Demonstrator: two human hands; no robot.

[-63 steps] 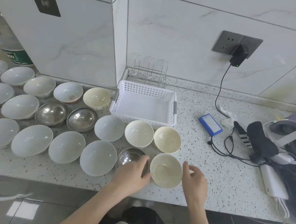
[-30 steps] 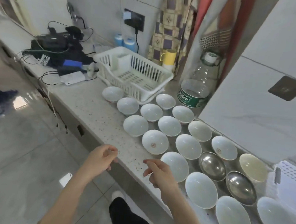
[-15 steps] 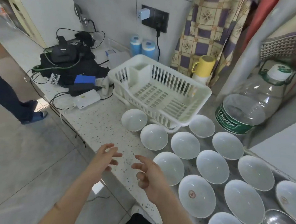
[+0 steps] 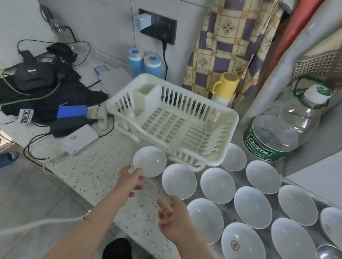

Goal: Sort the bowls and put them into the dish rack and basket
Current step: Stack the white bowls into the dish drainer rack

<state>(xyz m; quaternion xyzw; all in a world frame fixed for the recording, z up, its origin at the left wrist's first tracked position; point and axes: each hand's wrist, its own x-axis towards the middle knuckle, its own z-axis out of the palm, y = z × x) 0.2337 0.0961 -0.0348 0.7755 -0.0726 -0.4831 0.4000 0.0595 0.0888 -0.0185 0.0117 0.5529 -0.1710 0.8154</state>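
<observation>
Water jug (image 4: 281, 133), yellow mug (image 4: 226, 86), cables (image 4: 36, 142).

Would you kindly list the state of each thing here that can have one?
left hand: fingers touching the leftmost white bowl's rim; whether they grip it is unclear
right hand: open, holding nothing
leftmost white bowl: upright, empty
dish rack: empty
water jug: capped, lying tilted
yellow mug: upside down on a flask
wall charger: plugged in

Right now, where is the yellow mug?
In the head view the yellow mug stands upside down on a pale bottle at the back of the counter, just behind the white dish rack, in front of the checked curtain.
</observation>
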